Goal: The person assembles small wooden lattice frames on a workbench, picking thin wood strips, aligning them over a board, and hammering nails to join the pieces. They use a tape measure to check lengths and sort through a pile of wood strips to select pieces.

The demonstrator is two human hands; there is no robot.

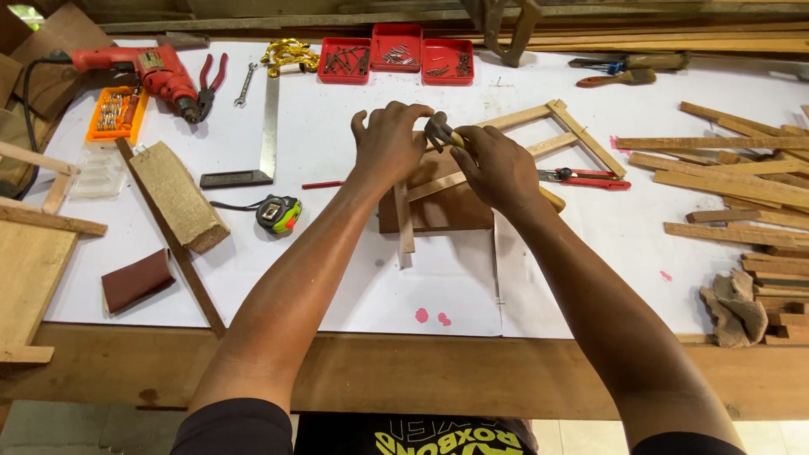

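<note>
The right hand (499, 168) is closed around the handle of a hammer (440, 132). The dark metal head projects past the knuckles toward the left hand; the butt of the wooden handle shows below the wrist. The left hand (388, 143) is arched, fingers curled down, fingertips (415, 108) just beside the hammer head. What the fingertips pinch cannot be told.

Both hands are positioned over a wooden frame (552, 135) of thin slats. The frame rests on a brown block (438, 206) at the middle of the white-covered table (354, 278). One slat (404, 223) runs down from under the left hand toward the near edge.

Red-handled pliers (581, 177) lie just right of the right hand, under the frame. A tape measure (280, 213) and a steel square (268, 126) lie to the left. Three red trays (396, 57) of nails stand at the far edge. Loose slats (725, 181) are stacked to the right.
</note>
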